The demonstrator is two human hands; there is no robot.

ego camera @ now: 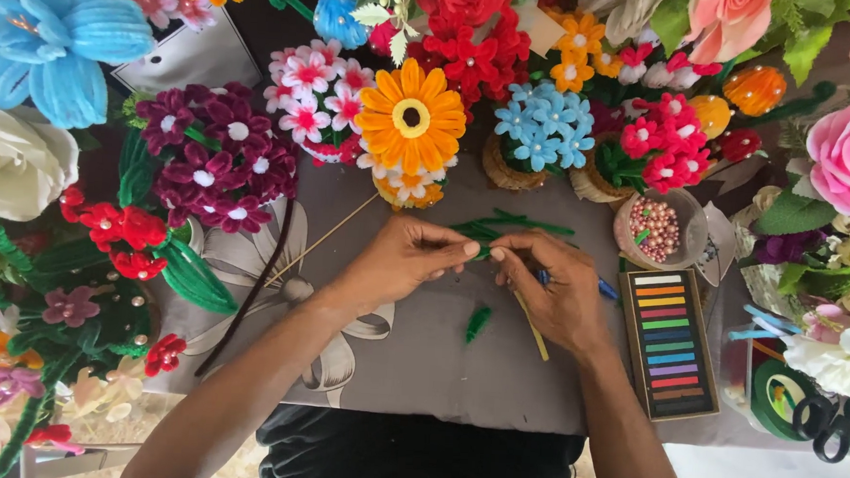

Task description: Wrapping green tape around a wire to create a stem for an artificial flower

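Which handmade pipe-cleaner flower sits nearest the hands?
The orange daisy-like pipe-cleaner flower with a yellow centre, just above the left hand; the blue, red and purple ones sit farther off.

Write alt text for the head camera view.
Left hand and right hand pinch a green pipe cleaner together above a grey table, ringed by colourful handmade flowers, with a box of pastel sticks at the right.

Green pipe cleaner [483, 253]: thin, fuzzy, pinched at mid-length where the fingertips of both hands meet, just in front of the loose bundle of green pipe cleaners [518, 224]. It is short and lies roughly level. Most of its length is hidden by the fingers; exact shape cannot be determined.
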